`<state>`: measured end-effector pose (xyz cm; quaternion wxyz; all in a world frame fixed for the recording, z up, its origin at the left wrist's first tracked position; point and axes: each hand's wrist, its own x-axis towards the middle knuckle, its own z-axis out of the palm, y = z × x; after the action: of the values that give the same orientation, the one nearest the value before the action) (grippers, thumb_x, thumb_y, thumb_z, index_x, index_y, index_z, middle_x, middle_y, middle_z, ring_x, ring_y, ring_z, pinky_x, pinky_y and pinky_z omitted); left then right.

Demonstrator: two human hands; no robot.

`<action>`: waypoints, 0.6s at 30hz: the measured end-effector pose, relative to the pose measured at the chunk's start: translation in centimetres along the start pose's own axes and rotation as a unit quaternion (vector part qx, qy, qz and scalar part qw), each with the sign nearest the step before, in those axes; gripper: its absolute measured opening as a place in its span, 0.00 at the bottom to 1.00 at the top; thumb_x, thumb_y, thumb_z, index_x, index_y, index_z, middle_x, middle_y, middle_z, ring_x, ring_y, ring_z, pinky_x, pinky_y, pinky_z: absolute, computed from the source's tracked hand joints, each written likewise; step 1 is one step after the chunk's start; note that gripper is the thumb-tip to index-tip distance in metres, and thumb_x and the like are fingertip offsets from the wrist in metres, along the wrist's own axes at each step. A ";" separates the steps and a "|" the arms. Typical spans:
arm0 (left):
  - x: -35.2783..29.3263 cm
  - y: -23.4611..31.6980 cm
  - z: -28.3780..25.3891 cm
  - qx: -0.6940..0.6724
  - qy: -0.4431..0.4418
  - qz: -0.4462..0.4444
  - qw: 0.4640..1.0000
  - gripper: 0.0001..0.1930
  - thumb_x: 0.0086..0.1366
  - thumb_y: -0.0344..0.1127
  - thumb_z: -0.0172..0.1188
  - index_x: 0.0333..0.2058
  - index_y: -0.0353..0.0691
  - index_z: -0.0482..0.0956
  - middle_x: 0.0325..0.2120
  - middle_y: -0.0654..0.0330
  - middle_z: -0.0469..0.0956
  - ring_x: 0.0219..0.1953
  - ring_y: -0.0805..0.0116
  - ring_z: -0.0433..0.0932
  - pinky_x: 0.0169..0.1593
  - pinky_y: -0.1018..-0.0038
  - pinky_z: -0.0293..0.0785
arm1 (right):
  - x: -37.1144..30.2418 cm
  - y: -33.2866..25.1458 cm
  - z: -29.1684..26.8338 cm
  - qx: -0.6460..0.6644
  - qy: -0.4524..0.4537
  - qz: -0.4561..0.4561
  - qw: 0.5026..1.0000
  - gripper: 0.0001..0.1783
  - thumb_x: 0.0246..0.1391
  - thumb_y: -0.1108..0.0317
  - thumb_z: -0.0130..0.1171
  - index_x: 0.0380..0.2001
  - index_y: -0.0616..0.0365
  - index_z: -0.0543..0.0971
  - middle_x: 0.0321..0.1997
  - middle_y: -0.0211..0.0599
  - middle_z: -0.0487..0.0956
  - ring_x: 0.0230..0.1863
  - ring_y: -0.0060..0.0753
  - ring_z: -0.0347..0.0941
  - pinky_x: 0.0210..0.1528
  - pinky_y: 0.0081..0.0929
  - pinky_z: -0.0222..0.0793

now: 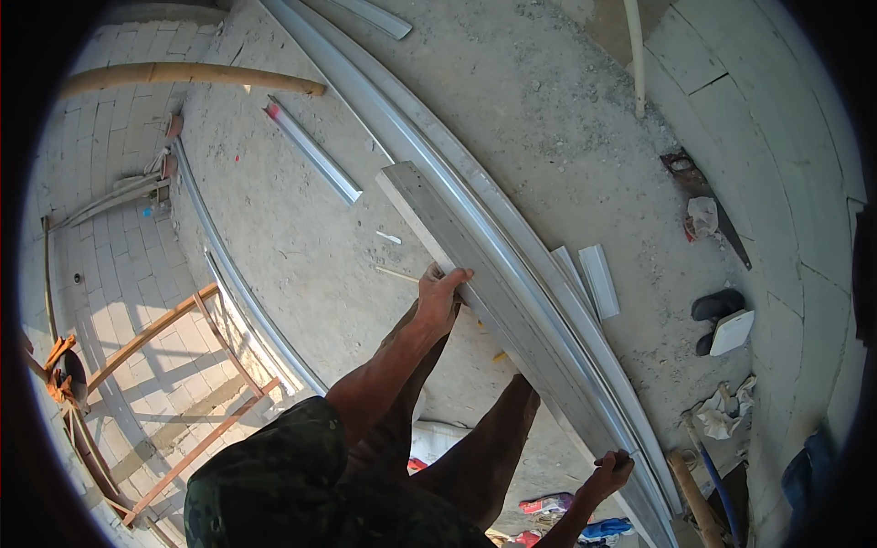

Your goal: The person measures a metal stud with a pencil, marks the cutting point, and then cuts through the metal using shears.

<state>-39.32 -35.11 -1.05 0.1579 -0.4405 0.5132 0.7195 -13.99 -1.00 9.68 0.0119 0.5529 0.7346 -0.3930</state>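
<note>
Over gritty floor [566, 155], grey plank [500, 288] — straight, left hand [441, 290] gripping

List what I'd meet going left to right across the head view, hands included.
Orange cloth → short metal channel with a pinkish-red end → left hand → right hand → handsaw.

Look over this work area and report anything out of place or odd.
Two things stand out. The short metal channel has a pinkish-red stain at its upper-left end, odd against its bare metal. Near the wall at right, a handsaw lies loose with a crumpled wrapper right by it, looking like litter.
</note>
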 end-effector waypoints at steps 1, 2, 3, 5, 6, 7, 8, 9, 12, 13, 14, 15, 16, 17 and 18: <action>0.3 0.1 -0.3 -0.032 -0.035 0.004 0.999 0.20 0.55 0.28 0.62 0.46 0.31 0.68 0.37 0.54 0.76 0.37 0.64 0.78 0.37 0.66 0.77 | -0.2 -1.3 0.4 -0.009 0.016 -0.002 1.000 0.13 0.51 0.67 0.54 0.35 0.67 0.72 0.24 0.37 0.70 0.21 0.27 0.65 0.26 0.26 0.64; 0.3 0.1 -1.2 -0.065 -0.063 0.006 0.996 0.22 0.54 0.26 0.61 0.48 0.30 0.67 0.40 0.53 0.74 0.38 0.64 0.77 0.41 0.66 0.76 | -0.3 -1.8 0.7 -0.038 -0.013 0.002 0.999 0.16 0.54 0.65 0.54 0.40 0.69 0.72 0.25 0.36 0.71 0.21 0.25 0.65 0.25 0.26 0.64; 0.0 0.5 -1.3 -0.076 -0.009 0.005 0.997 0.19 0.54 0.26 0.60 0.46 0.32 0.69 0.39 0.56 0.74 0.39 0.65 0.76 0.44 0.66 0.75 | -0.6 -2.6 1.4 -0.048 -0.002 0.015 0.999 0.16 0.55 0.64 0.55 0.39 0.68 0.72 0.26 0.36 0.71 0.21 0.25 0.64 0.24 0.25 0.62; -0.5 1.1 -1.5 -0.075 -0.020 0.013 0.997 0.17 0.54 0.24 0.59 0.44 0.34 0.70 0.39 0.56 0.74 0.40 0.66 0.75 0.48 0.65 0.72 | -0.9 -1.3 0.2 -0.075 0.023 0.043 0.996 0.18 0.58 0.61 0.56 0.39 0.68 0.72 0.27 0.37 0.72 0.22 0.25 0.65 0.24 0.25 0.62; -0.8 1.7 -0.8 -0.071 -0.021 0.019 0.997 0.17 0.54 0.24 0.59 0.44 0.34 0.70 0.39 0.56 0.74 0.40 0.66 0.75 0.48 0.65 0.72 | -1.1 0.0 -0.5 -0.082 0.067 0.054 0.993 0.20 0.58 0.58 0.56 0.38 0.68 0.72 0.27 0.37 0.72 0.22 0.25 0.65 0.24 0.25 0.62; -1.4 2.3 -0.2 -0.079 -0.033 0.027 0.996 0.17 0.54 0.24 0.59 0.43 0.34 0.70 0.39 0.57 0.74 0.40 0.65 0.75 0.50 0.65 0.71 | -1.5 1.7 -1.8 -0.091 0.107 0.067 0.988 0.22 0.59 0.55 0.57 0.38 0.68 0.72 0.27 0.37 0.72 0.23 0.24 0.66 0.24 0.25 0.62; -1.8 2.7 0.3 -0.092 -0.049 0.030 0.994 0.16 0.53 0.24 0.58 0.43 0.34 0.70 0.38 0.57 0.75 0.40 0.65 0.75 0.51 0.66 0.70 | -1.7 2.4 -3.4 -0.132 0.170 0.074 0.974 0.26 0.59 0.50 0.58 0.35 0.69 0.72 0.26 0.36 0.70 0.24 0.26 0.65 0.24 0.28 0.61; -2.1 3.0 0.4 -0.092 -0.052 0.032 0.994 0.16 0.53 0.24 0.58 0.43 0.34 0.70 0.38 0.57 0.75 0.40 0.65 0.75 0.51 0.66 0.70 | -1.4 5.7 -5.5 -0.141 0.251 0.039 0.957 0.28 0.58 0.48 0.59 0.33 0.69 0.72 0.25 0.35 0.69 0.23 0.28 0.63 0.23 0.32 0.60; -2.6 4.8 -2.5 -0.076 -0.101 0.041 0.991 0.21 0.54 0.30 0.57 0.48 0.34 0.71 0.45 0.56 0.74 0.45 0.61 0.74 0.50 0.61 0.72 | -2.5 6.0 -9.3 -0.109 0.292 0.160 0.937 0.37 0.52 0.38 0.60 0.29 0.72 0.76 0.24 0.44 0.72 0.24 0.34 0.66 0.29 0.39 0.62; -2.6 4.9 -3.8 -0.088 -0.098 0.026 0.991 0.23 0.52 0.31 0.57 0.49 0.34 0.71 0.45 0.56 0.74 0.47 0.60 0.74 0.53 0.61 0.70 | -3.1 5.5 -9.6 -0.045 0.323 0.193 0.925 0.39 0.51 0.34 0.58 0.23 0.69 0.76 0.22 0.42 0.71 0.24 0.33 0.65 0.28 0.39 0.62; -2.7 5.0 -4.1 -0.105 -0.104 0.004 0.989 0.25 0.51 0.32 0.58 0.50 0.33 0.70 0.46 0.55 0.73 0.48 0.58 0.73 0.55 0.61 0.69 | -3.1 7.7 -12.3 -0.044 0.315 0.233 0.919 0.40 0.51 0.32 0.56 0.21 0.68 0.75 0.23 0.41 0.72 0.23 0.32 0.65 0.26 0.38 0.61; -3.6 5.3 -3.4 -0.102 -0.117 -0.005 0.988 0.25 0.51 0.32 0.58 0.50 0.33 0.70 0.46 0.55 0.73 0.48 0.58 0.73 0.55 0.61 0.69 | -3.5 10.5 -15.5 -0.045 0.313 0.276 0.908 0.40 0.51 0.31 0.54 0.18 0.67 0.74 0.23 0.40 0.72 0.23 0.31 0.64 0.24 0.37 0.60; -4.9 6.0 -2.3 -0.089 -0.097 -0.006 0.991 0.27 0.50 0.32 0.58 0.51 0.33 0.70 0.46 0.55 0.73 0.49 0.58 0.72 0.57 0.61 0.66 | -3.5 10.9 -15.4 0.017 0.433 0.272 0.859 0.40 0.52 0.31 0.52 0.20 0.66 0.74 0.21 0.37 0.72 0.20 0.29 0.62 0.19 0.34 0.57; -6.5 6.6 -1.4 -0.073 -0.076 -0.015 0.994 0.28 0.49 0.33 0.59 0.52 0.32 0.69 0.47 0.56 0.73 0.51 0.57 0.71 0.59 0.62 0.64 | -4.2 9.3 -15.1 0.124 0.409 0.267 0.863 0.50 0.40 0.26 0.60 0.46 0.68 0.77 0.34 0.40 0.75 0.19 0.26 0.64 0.17 0.22 0.54; -8.3 7.2 0.7 -0.108 -0.126 -0.050 0.985 0.29 0.49 0.33 0.60 0.51 0.31 0.69 0.47 0.56 0.73 0.53 0.58 0.70 0.60 0.64 0.62 | -4.3 11.7 -18.4 0.167 0.422 0.348 0.821 0.45 0.43 0.28 0.60 0.43 0.65 0.78 0.30 0.35 0.74 0.19 0.23 0.64 0.17 0.21 0.53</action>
<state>-39.88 -35.68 9.99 0.2086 -0.3855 0.3858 0.8119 4.94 7.40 17.76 -0.2554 0.8769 0.3502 -0.2078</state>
